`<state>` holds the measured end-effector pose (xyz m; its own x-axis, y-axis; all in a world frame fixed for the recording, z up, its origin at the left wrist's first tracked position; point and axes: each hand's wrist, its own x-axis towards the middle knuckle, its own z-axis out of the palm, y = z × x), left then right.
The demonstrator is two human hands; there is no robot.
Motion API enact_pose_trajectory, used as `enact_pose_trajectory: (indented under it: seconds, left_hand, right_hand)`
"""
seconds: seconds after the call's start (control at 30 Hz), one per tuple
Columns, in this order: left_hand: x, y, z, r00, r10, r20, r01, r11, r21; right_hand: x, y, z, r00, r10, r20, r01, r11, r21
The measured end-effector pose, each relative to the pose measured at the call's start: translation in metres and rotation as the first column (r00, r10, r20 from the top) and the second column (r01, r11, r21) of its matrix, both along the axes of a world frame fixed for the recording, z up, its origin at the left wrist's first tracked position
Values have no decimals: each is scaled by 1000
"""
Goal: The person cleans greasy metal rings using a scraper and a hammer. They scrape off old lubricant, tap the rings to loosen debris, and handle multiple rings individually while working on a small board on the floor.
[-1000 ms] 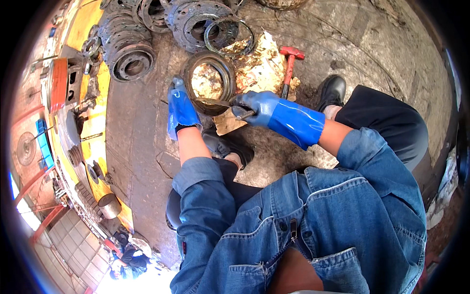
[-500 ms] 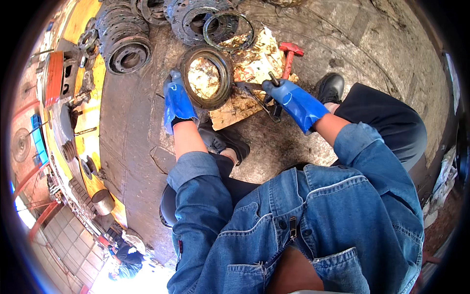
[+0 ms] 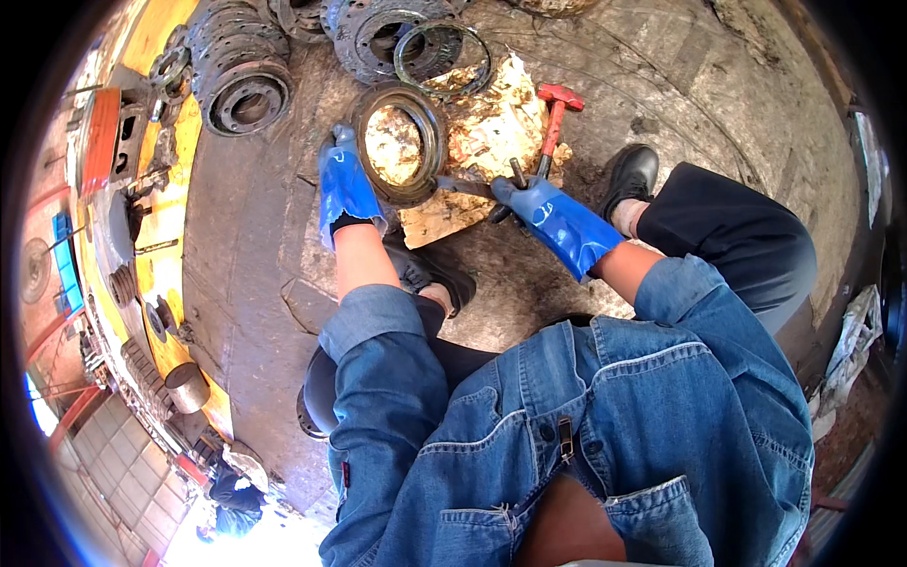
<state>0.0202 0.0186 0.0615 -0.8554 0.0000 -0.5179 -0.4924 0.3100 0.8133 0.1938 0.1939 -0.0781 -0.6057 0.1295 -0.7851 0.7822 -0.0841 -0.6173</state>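
Observation:
A greasy dark metal ring [image 3: 436, 142] stands tilted in front of me, above a torn, stained sheet of cardboard or paper [image 3: 444, 222]. My left hand [image 3: 342, 180], in a blue rubber glove, is closed on the ring's left edge. My right hand [image 3: 543, 203], gloved alike, grips a dark flat-bladed tool [image 3: 465, 186], whose handle end sticks up past the thumb. The blade's tip meets the lower right rim of the ring. The fingers under the right glove are partly hidden.
A red-headed hammer [image 3: 560, 94] lies beyond my right hand. A thin ring [image 3: 484, 66] leans on greasy flanged discs [image 3: 354, 47], with a row of similar discs [image 3: 248, 99] to the left. My shoes [image 3: 631, 175] flank the work. Metal parts line a yellow strip [image 3: 170, 274] at left.
My right hand has shifted a little left and toward me, bringing the blade from beside the ring down to its lower right rim. My left hand keeps its hold on the ring.

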Motion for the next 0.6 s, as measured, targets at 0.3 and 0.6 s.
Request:
enact_pose_trajectory:
  seconds: [0.3, 0.6]
  left_hand:
    - [-1, -2, -5, 1000, 23, 18, -24, 1000, 15]
    - [0, -1, 3, 993, 68, 94, -72, 996, 45]
  right_hand:
    - [13, 8, -24, 991, -93, 97, 93, 996, 1]
    - [-6, -8, 19, 994, 78, 76, -89, 984, 151]
